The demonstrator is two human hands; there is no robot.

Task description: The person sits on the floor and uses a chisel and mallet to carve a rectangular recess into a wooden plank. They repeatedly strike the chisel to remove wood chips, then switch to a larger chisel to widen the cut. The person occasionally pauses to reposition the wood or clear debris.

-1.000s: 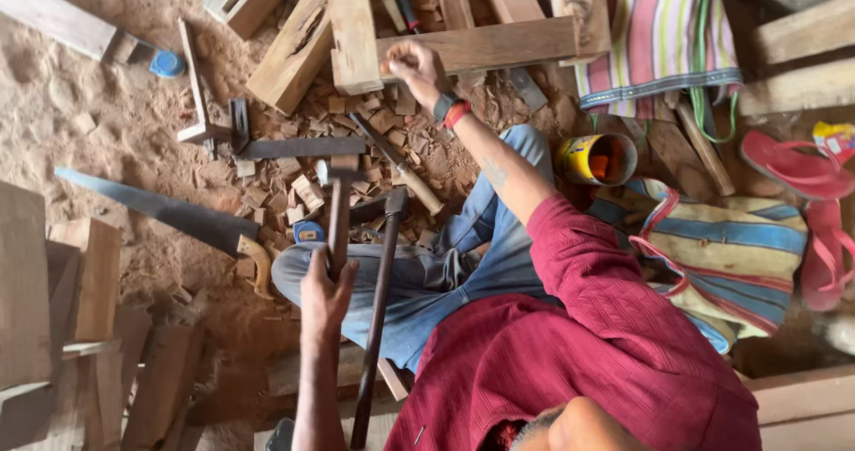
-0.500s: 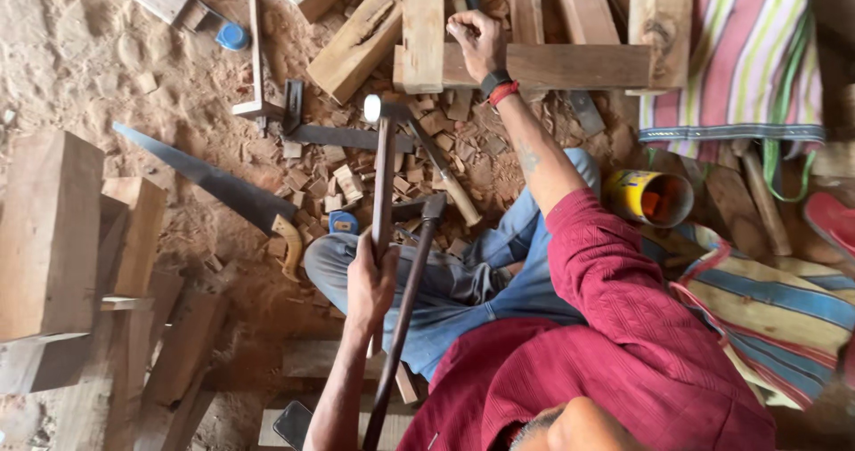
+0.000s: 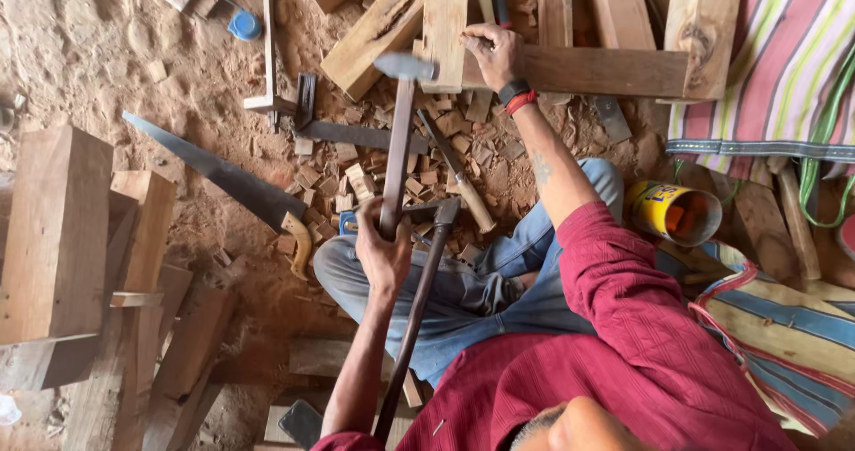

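Hammer [image 3: 399, 139] is clenched in my left hand [image 3: 383, 253], head up over the plank [image 3: 443, 24]; right hand [image 3: 494, 52] fingers curled, pinning a chisel, I think.

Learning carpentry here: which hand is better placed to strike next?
Probably the left. The left hand grips the hammer, its head close beside the plank; the right hand rests on that plank.

My shirt [image 3: 623, 362] dark red, jeans [image 3: 481, 291] faded blue. Wristband [image 3: 515, 95] black over red. Hammer [image 3: 398, 139] grey head, brown handle. Saw [image 3: 214, 170] dark grey blade, tan handle. Can [image 3: 668, 211] yellow. Cloth [image 3: 766, 68] pink-white-green stripes. Bottle cap [image 3: 243, 25] blue.
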